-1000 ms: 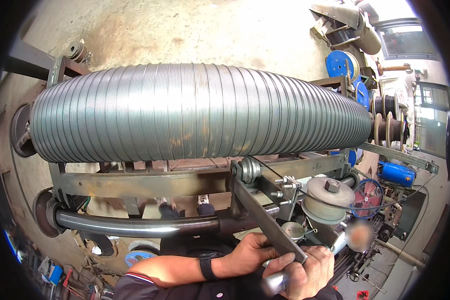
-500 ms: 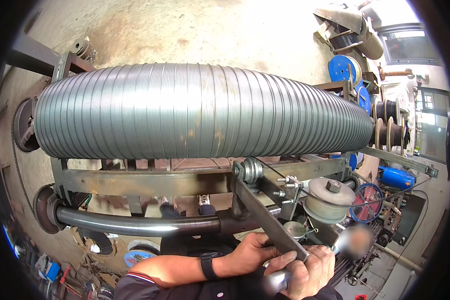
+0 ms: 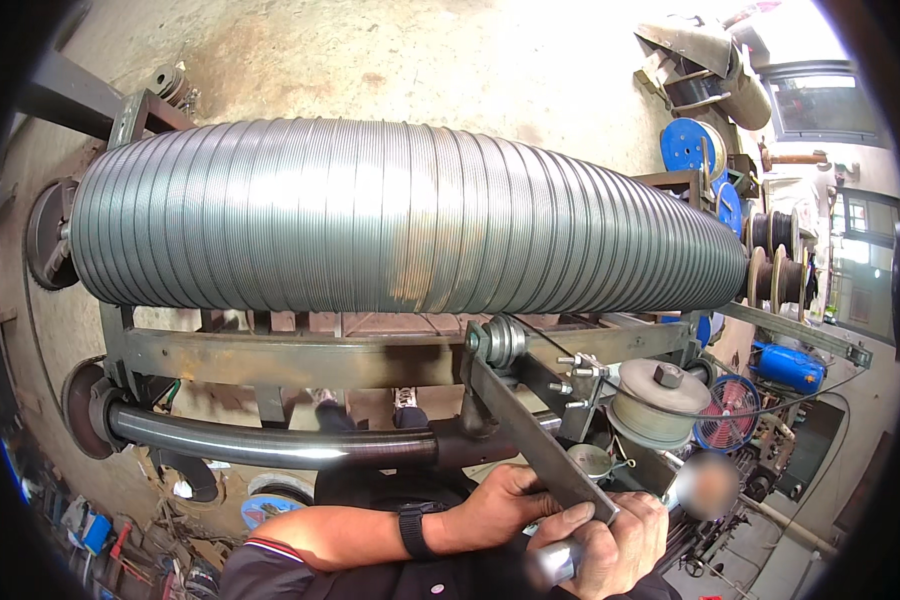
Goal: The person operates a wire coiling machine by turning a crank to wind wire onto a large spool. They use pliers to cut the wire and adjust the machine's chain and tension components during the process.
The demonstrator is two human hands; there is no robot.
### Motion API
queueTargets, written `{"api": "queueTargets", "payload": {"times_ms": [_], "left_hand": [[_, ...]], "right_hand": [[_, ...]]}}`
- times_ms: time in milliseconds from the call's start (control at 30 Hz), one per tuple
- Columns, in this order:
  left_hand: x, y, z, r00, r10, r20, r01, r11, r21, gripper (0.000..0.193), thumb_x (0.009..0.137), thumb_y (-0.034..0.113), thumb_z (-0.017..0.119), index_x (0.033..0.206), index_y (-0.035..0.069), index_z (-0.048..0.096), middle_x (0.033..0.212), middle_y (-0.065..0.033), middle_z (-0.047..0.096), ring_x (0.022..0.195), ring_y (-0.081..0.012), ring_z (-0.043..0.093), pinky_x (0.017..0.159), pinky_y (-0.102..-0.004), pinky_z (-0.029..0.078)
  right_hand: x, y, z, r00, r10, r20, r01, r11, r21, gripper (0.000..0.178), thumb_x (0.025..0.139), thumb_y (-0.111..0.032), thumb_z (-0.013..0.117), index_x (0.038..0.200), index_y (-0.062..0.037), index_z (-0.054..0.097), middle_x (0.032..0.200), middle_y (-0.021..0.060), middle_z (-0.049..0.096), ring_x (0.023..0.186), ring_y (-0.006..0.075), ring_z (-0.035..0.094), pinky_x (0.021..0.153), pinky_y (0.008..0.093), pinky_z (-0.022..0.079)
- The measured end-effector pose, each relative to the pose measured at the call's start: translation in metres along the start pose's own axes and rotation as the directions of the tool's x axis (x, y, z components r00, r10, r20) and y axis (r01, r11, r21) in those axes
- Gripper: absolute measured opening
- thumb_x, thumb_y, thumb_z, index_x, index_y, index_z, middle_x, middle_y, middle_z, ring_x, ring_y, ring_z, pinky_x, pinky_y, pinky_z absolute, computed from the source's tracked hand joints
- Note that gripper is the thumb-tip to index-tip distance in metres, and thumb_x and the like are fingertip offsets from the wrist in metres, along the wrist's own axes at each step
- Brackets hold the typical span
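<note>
A large drum, wound closely with grey metal wire or cable, lies across the view on a steel frame. In front of it a flat metal bar slants down toward me from a small grooved pulley. My left hand is closed at the bar's lower end, its fingertips partly hidden behind it. Wrapped over that same end, my right hand has its thumb on the bar's edge. A shiny metal cylinder shows just below my hands, partly blurred. The bar's sleeve sits around a polished round shaft.
A pale wheel with a bolt stands right of the bar, a thin line running past it. Blue spools, a red fan and a blue tank are at the right. A chain wheel flanks the drum's left end.
The drum has turned: its brownish patch looks larger and differently placed. My view has shifted slightly. Both hands keep their hold at the bar's end.
</note>
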State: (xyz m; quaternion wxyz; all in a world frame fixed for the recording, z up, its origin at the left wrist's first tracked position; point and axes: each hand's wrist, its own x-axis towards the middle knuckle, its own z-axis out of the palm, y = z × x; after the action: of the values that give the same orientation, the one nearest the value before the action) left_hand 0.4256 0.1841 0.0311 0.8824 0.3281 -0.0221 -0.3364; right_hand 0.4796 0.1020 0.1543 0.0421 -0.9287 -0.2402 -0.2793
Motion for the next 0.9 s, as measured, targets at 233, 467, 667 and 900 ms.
{"api": "queueTargets", "payload": {"times_ms": [233, 467, 667, 900], "left_hand": [[-0.003, -0.001, -0.001, 1.0, -0.003, -0.001, 0.003, 0.999, -0.036, 0.024, 0.097, 0.01, 0.069, 0.121, 0.004, 0.07, 0.11, -0.0041, 0.072, 0.101, -0.0128, 0.064, 0.091, -0.0303, 0.052], [-0.005, 0.008, 0.003, 0.997, -0.053, -0.061, 0.048, 0.995, -0.087, 0.017, 0.094, 0.014, 0.074, 0.106, 0.003, 0.073, 0.102, -0.0059, 0.072, 0.098, -0.0172, 0.067, 0.088, -0.033, 0.054], [-0.007, 0.008, 0.001, 0.998, -0.042, -0.053, 0.04, 0.998, -0.05, 0.016, 0.094, 0.014, 0.074, 0.106, 0.004, 0.073, 0.102, -0.0057, 0.073, 0.097, -0.0168, 0.068, 0.086, -0.0325, 0.054], [-0.011, 0.007, -0.004, 0.999, -0.024, -0.04, 0.024, 1.0, 0.003, 0.017, 0.094, 0.01, 0.073, 0.109, 0.003, 0.073, 0.103, -0.0058, 0.074, 0.097, -0.0147, 0.067, 0.087, -0.0314, 0.054]], "right_hand": [[0.0, -0.003, 0.0, 1.0, -0.009, 0.0, 0.009, 1.0, -0.007, 0.012, 0.074, 0.003, 0.066, 0.073, 0.0, 0.054, 0.06, 0.0151, 0.053, 0.048, 0.0295, 0.055, 0.049, 0.0387, 0.049], [0.0, -0.005, 0.003, 0.999, -0.028, -0.026, 0.028, 1.0, -0.015, 0.012, 0.075, 0.003, 0.065, 0.072, 0.0005, 0.053, 0.058, 0.0151, 0.051, 0.047, 0.0293, 0.054, 0.047, 0.0383, 0.048], [0.002, -0.008, 0.002, 1.0, -0.025, -0.013, 0.024, 1.0, -0.014, 0.011, 0.075, 0.003, 0.064, 0.073, 0.001, 0.053, 0.058, 0.0152, 0.051, 0.047, 0.0292, 0.054, 0.047, 0.0384, 0.048], [0.002, -0.013, 0.002, 1.0, -0.014, -0.003, 0.013, 1.0, -0.008, 0.012, 0.075, 0.003, 0.064, 0.072, -0.0003, 0.053, 0.059, 0.015, 0.051, 0.048, 0.0294, 0.055, 0.048, 0.0384, 0.049]]}}
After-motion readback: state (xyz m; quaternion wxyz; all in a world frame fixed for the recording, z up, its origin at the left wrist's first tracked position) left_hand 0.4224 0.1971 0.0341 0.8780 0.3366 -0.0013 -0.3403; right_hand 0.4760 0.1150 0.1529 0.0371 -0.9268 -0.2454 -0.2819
